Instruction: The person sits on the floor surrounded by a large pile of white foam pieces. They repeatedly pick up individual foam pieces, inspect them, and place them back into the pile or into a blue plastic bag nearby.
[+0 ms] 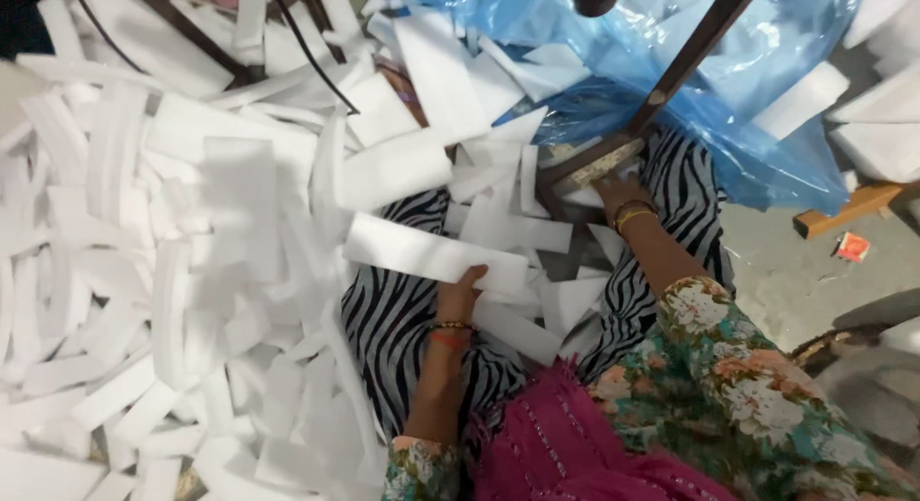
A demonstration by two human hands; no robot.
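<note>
My left hand [460,292] grips the near end of a long white foam strip [422,254] that lies across my lap, over zebra-striped cloth [393,314]. My right hand [613,187] reaches forward and rests against the foot of a dark wooden leg [586,163]; its fingers are partly hidden by foam pieces. More white foam pieces [537,234] lie between my two hands.
A large heap of white foam strips [144,271] covers the floor on the left. A blue plastic bag [690,69] holding foam blocks sits ahead at the upper right. A wooden plank [853,209] and a small red packet [851,246] lie on the grey floor at right.
</note>
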